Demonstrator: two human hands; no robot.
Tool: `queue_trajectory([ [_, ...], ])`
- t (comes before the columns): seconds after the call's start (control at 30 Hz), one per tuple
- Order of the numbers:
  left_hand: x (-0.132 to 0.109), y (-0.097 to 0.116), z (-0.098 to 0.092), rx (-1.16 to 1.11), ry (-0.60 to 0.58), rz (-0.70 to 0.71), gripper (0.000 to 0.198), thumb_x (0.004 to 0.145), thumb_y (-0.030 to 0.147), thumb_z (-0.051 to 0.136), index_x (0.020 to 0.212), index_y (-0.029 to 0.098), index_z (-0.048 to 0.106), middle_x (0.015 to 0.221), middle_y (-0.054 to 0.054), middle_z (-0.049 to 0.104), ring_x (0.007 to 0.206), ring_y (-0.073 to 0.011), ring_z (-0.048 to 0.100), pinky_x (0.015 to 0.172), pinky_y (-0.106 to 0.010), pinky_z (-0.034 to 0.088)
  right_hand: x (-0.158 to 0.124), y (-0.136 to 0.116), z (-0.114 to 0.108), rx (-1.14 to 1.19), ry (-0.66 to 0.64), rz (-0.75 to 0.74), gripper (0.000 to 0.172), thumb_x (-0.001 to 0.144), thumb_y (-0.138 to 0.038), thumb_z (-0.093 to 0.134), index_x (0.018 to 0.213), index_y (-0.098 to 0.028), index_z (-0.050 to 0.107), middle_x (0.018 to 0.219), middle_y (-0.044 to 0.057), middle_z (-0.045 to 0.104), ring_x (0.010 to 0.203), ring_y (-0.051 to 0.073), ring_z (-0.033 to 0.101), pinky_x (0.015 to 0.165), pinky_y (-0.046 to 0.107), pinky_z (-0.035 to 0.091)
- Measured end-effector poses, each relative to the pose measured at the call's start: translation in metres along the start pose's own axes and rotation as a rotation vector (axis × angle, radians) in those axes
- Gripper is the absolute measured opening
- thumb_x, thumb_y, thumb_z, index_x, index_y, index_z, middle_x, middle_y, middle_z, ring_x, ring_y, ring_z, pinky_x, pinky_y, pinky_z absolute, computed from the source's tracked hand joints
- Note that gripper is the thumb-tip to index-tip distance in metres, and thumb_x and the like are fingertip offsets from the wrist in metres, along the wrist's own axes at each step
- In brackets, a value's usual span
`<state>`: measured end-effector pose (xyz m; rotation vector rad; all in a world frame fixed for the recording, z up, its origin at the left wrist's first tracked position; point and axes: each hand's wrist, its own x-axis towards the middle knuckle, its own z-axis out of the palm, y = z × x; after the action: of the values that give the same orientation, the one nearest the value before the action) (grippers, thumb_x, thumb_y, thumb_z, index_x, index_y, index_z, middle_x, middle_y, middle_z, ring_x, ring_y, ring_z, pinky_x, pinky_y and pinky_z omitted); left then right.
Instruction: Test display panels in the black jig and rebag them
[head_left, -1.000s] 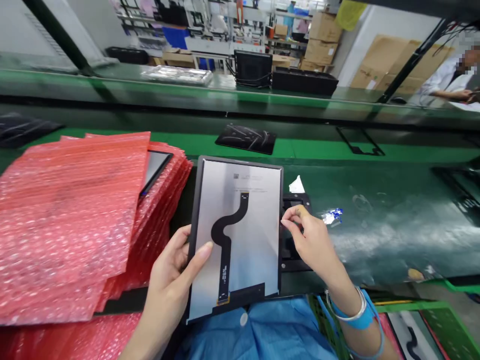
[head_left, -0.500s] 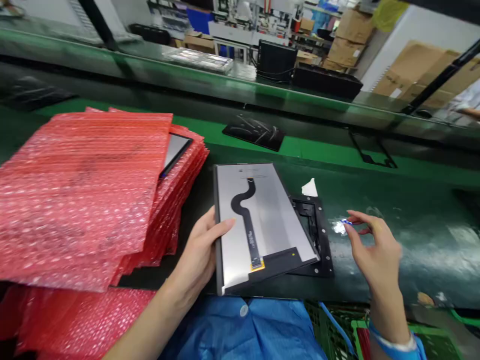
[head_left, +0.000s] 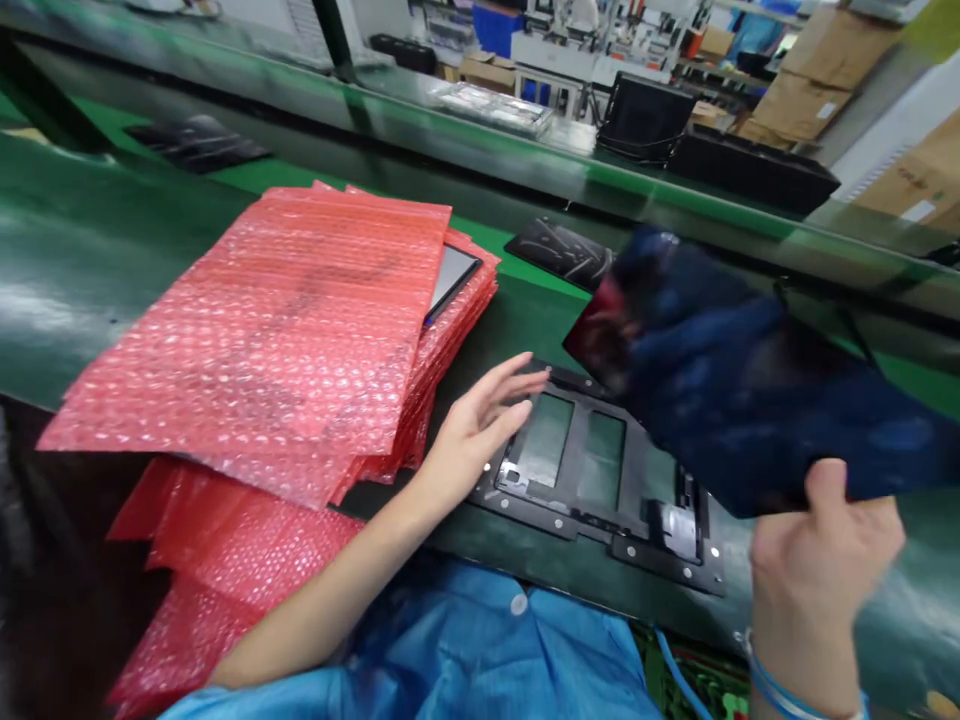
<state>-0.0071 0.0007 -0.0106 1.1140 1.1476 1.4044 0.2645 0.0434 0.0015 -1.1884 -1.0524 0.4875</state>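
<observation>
My right hand grips a display panel by its lower edge, thumb on top. The panel's dark glossy face is turned up, smeared by motion and tilted above the right end of a black frame. That frame lies flat on the green bench, with rectangular windows and small round studs along its edge. Over the frame's left end my left hand is open, fingers stretched out and holding nothing. Whether its fingertips touch the frame, I cannot tell.
A tall stack of red bubble-wrap bags stands at left, a grey panel poking out. More red bags hang below. A black glossy panel lies behind. A raised ledge runs across the back.
The panel passed from my left hand to my right, flipped from its silver back to its dark face, and moved right. The black frame is uncovered. My view swung left.
</observation>
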Motion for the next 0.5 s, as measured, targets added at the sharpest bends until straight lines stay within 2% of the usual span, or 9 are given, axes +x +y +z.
queue_trajectory([
  [0.07,0.001,-0.018,-0.019,0.209,0.064,0.003,0.061,0.089,0.041,0.065,0.144,0.019,0.051,0.141,-0.016,0.061,0.135,-0.0301,0.053,0.111,-0.045,0.039,0.011,0.007,-0.005,0.094,0.069,0.186,0.034,0.062,-0.036,0.082,0.090,-0.019,0.072,0.103,0.008,0.074,0.104,0.027,0.068,0.104,0.046,0.049],
  [0.17,-0.003,-0.040,-0.036,0.402,0.044,-0.013,0.061,0.090,0.044,0.061,0.145,0.020,0.049,0.151,-0.015,0.051,0.142,-0.0283,0.045,0.119,-0.049,0.029,0.016,0.015,-0.013,0.027,-0.003,0.550,0.037,0.045,-0.030,0.084,0.079,-0.021,0.071,0.087,0.005,0.073,0.087,0.026,0.071,0.091,0.042,0.057],
  [0.23,-0.008,-0.047,-0.039,0.483,-0.016,-0.023,0.060,0.092,0.046,0.060,0.146,0.022,0.049,0.156,-0.013,0.045,0.146,-0.0266,0.039,0.122,-0.048,0.024,0.014,0.018,-0.016,-0.055,-0.057,0.689,0.041,0.039,-0.029,0.084,0.076,-0.022,0.070,0.080,0.004,0.071,0.080,0.029,0.071,0.080,0.043,0.061],
  [0.33,-0.012,-0.047,-0.038,0.592,-0.097,-0.037,0.065,0.090,0.047,0.064,0.149,0.025,0.046,0.159,-0.012,0.040,0.149,-0.0278,0.032,0.123,-0.050,0.023,0.005,0.021,-0.015,-0.132,-0.161,0.778,0.047,0.038,-0.034,0.085,0.081,-0.023,0.071,0.081,0.004,0.072,0.080,0.033,0.072,0.069,0.044,0.062],
  [0.5,-0.012,-0.043,-0.035,0.675,-0.144,-0.005,0.072,0.087,0.039,0.072,0.151,0.026,0.042,0.160,-0.011,0.039,0.150,-0.0288,0.030,0.122,-0.050,0.024,-0.008,0.018,-0.008,-0.154,-0.246,0.830,0.054,0.039,-0.035,0.087,0.090,-0.025,0.072,0.086,0.003,0.073,0.081,0.032,0.072,0.068,0.041,0.063],
])
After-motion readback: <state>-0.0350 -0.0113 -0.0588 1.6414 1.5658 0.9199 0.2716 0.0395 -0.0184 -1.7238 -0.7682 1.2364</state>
